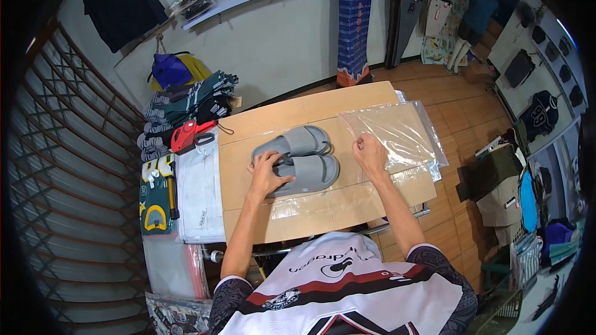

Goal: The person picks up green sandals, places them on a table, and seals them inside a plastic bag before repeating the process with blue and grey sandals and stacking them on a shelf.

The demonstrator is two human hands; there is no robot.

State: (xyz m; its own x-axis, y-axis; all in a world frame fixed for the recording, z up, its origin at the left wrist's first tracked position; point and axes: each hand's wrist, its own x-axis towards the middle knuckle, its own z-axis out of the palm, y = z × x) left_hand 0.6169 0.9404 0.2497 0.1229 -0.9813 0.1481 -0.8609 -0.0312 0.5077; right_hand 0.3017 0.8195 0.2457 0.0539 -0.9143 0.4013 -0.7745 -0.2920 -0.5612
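A pair of grey slide sandals (308, 172) lies side by side on a cardboard sheet (279, 113), straps toward the right. My left hand (266, 172) grips the pair at its left end, fingers over the far slide and thumb on the near one. To the right, a clear plastic bag (403, 133) is spread flat across the cardboard. My right hand (369, 154) is closed in a pinch at the bag's left edge; the fingertips partly hide the film there.
Left of the cardboard are a red tape dispenser (189, 136), folded pale cloth (200, 192), stacked dark garments (186, 102) and a green-yellow package (157, 205). More clear bags (174, 267) lie at lower left. A folding metal gate (74, 167) stands beyond. Clothes (496, 180) fill the right side.
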